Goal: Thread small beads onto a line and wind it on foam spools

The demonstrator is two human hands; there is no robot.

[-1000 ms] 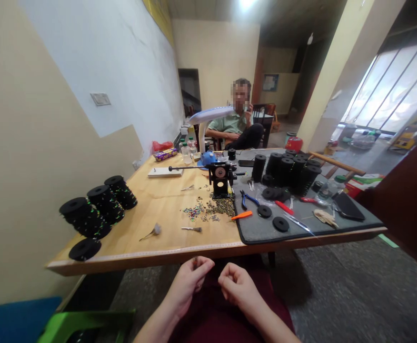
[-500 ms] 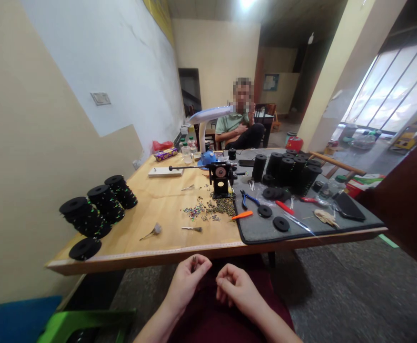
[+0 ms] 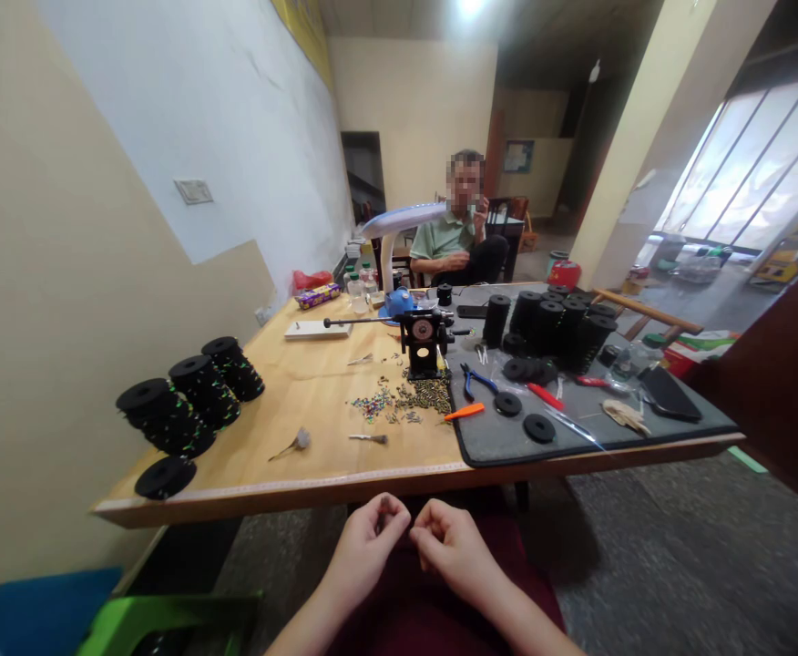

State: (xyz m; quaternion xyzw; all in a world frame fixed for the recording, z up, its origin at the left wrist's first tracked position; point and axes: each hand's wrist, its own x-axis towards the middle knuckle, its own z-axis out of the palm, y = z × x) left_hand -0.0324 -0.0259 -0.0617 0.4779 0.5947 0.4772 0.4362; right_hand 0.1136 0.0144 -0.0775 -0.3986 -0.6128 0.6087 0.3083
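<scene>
My left hand is closed in a pinch above my lap, just in front of the table edge. Something small and dark shows between its fingers, too small to name. Close beside it, my right hand also pinches thumb against fingers; what it holds, if anything, is hidden. The fingertips of both hands nearly meet. Beyond them on the wooden table lie a small brush, a pile of brassy small parts and a scatter of coloured beads.
A black winding device stands mid-table before a blue-based lamp. Stacked black spools are at left, more spools at right on a grey mat with pliers. A person sits behind the table.
My two hands have come closer together, and the left has moved slightly right. The seated person's lower hand has dropped from the chest.
</scene>
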